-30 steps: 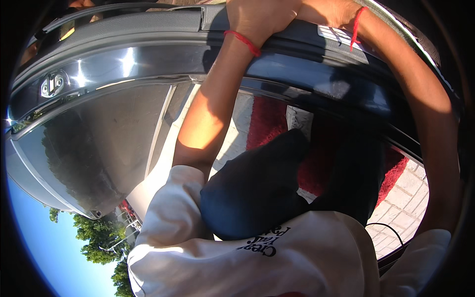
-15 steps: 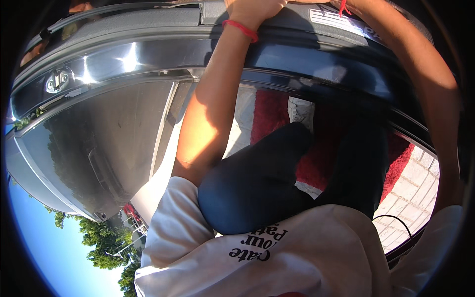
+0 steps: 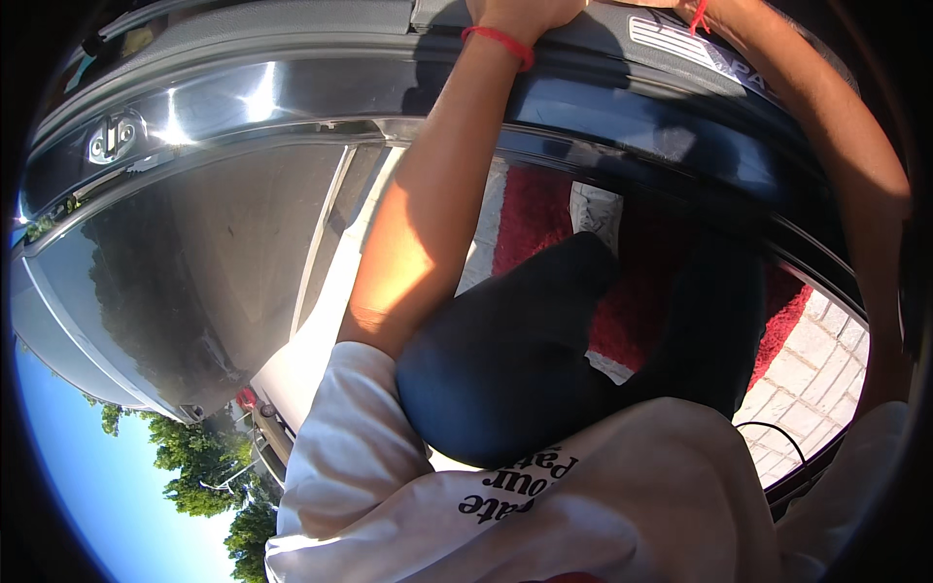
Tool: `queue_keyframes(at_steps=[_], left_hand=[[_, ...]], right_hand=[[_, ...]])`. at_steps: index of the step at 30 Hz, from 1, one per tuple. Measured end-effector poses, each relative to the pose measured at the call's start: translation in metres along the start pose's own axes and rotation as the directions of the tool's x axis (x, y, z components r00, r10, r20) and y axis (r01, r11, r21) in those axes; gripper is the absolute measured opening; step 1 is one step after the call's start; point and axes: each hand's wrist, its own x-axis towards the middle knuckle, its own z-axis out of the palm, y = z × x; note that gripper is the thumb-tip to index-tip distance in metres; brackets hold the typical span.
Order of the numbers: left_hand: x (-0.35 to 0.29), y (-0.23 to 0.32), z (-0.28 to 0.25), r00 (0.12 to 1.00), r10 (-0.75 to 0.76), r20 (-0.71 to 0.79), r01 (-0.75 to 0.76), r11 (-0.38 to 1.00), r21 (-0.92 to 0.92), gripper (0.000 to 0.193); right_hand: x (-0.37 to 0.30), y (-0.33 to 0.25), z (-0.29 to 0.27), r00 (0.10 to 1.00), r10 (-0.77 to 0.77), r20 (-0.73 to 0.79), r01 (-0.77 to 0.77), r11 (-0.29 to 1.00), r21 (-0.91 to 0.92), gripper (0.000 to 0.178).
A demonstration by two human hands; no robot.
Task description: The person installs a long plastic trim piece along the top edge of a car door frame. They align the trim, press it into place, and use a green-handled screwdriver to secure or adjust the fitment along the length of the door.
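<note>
At the top edge of the view, my left hand (image 3: 533,12) lies over the grey door sill (image 3: 321,37) of a dark blue car. A red string circles that wrist. Close beside it, my right hand (image 3: 653,3) is almost wholly cut off by the frame, with a red string at its wrist too. The fingers of both hands are out of sight, so what they hold or touch cannot be made out. A silver striped sill plate (image 3: 671,41) is set in the sill beneath my right wrist.
An open car door (image 3: 194,262) stands at the left. A metal latch striker (image 3: 115,141) sits on the car's painted frame. Below my crouched legs lie a red mat (image 3: 530,219) and pale paving (image 3: 812,360). A thin black cable (image 3: 777,428) curves at the right.
My left forearm and hand have shifted slightly to the right and up in the view. The sill plate also appears a little further right and lower.
</note>
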Motion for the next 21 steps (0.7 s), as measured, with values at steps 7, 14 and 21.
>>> queue_keyframes(at_steps=[7, 14, 21], left_hand=[[-0.005, 0.004, -0.003, 0.985, 0.141, 0.101, -0.159, 0.969, 0.188, 0.004], [0.015, 0.041, -0.034, 0.821, -0.510, 0.258, 0.503, 0.859, 0.095, 0.062], [0.013, 0.037, -0.017, 0.925, -0.189, 0.331, 0.153, 0.979, 0.131, 0.057]], right_hand=[[-0.002, 0.007, 0.021, 0.961, -0.101, -0.257, 0.172, 0.946, 0.274, 0.033], [0.003, -0.027, -0.011, 0.911, 0.153, 0.384, -0.365, 0.735, 0.572, 0.051], [-0.023, -0.034, -0.051, 0.775, 0.396, 0.492, -0.578, 0.758, 0.302, 0.053]])
